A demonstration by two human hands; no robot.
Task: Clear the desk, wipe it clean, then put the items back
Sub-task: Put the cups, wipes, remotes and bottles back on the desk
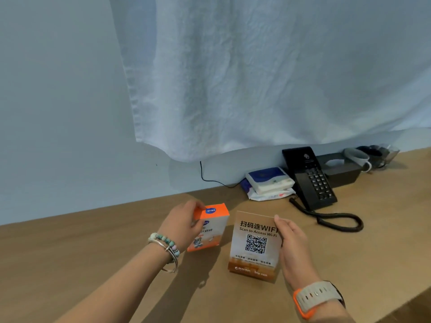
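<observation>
Hands: both loaded, 2 grips at once. The left hand [184,226] curls round the upper left edge of the orange box [211,227], and the right hand [295,248] pinches the right edge of the WiFi sign [253,245].
Where they are: side by side at the near middle of the worktop [93,252], box left, sign right, a narrow gap between. Bases on the wood or just off it, I cannot tell.
Key relation: each thing stands tall, long axis upright, straight ahead of its own hand. No crossing needed.
Pose: left forearm enters from lower left, bracelets at the wrist. Right enters from lower right, watch at the wrist, a fingertip at the sign's top corner.
Back row: phone [310,180], tissue packs [268,180] and mug [356,158] by the wall, well apart from both hands.
Stage: lifting away or setting back, my guess only. Either way each hand moves its own piece.
</observation>
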